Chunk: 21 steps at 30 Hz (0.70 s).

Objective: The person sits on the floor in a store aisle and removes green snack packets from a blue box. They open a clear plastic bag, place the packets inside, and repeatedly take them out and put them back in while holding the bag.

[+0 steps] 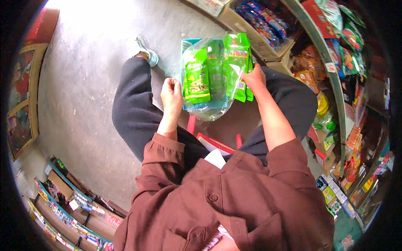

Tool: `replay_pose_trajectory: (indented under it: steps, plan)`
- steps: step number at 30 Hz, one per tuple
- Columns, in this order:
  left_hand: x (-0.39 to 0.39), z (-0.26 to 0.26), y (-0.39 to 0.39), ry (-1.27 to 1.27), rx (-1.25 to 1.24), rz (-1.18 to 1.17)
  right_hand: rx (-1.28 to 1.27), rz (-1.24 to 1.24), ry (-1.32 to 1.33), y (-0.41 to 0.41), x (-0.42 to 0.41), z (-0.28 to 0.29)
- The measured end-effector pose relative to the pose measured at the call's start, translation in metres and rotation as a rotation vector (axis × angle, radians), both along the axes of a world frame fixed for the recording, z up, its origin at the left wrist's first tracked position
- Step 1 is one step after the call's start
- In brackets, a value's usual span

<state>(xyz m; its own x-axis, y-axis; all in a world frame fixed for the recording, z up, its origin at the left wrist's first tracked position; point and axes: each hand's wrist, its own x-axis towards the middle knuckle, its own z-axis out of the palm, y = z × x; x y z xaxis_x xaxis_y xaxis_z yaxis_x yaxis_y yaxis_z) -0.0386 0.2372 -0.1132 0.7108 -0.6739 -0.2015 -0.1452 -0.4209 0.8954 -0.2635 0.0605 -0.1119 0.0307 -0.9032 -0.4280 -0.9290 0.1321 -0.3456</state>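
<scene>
My right hand (255, 78) grips the edge of some stacked green snack packets (241, 88), with its thumb on the near face. A clear plastic bag (213, 113) spreads beside and partly over them. Another green packet (197, 75), with a food picture and printed writing, lies at the left part of the bag. More green packaging (215, 62) shows through the film between them. Just left of the bag is my left hand (172, 94), its fingers curled in to the thumb with nothing visible in them. Beneath the bag sits a teal box or bin (190, 42), mostly hidden.
Cardboard boxes (251, 39) with blue packets (263, 22) stand beyond my right knee. Shelves (334, 62) of bagged goods line the right side. More shelves (67, 216) are at lower left, and a framed case (33, 75) at far left. Part of a red stool (216, 142) shows below me.
</scene>
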Motion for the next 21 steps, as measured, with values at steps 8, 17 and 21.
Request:
replay_pose_trajectory:
  steps: [8, 17, 21]
  plan:
    - [-0.011, 0.005, 0.0, -0.139, -0.062, -0.137, -0.147, -0.242, -0.606, 0.032, -0.071, 0.094]
    - [-0.034, 0.025, -0.018, -0.522, -0.007, -0.328, -0.093, -0.256, -1.181, 0.067, -0.076, 0.136]
    - [-0.058, 0.062, -0.014, -0.436, -0.132, -0.297, -0.3, -0.075, -0.899, 0.069, -0.072, 0.145]
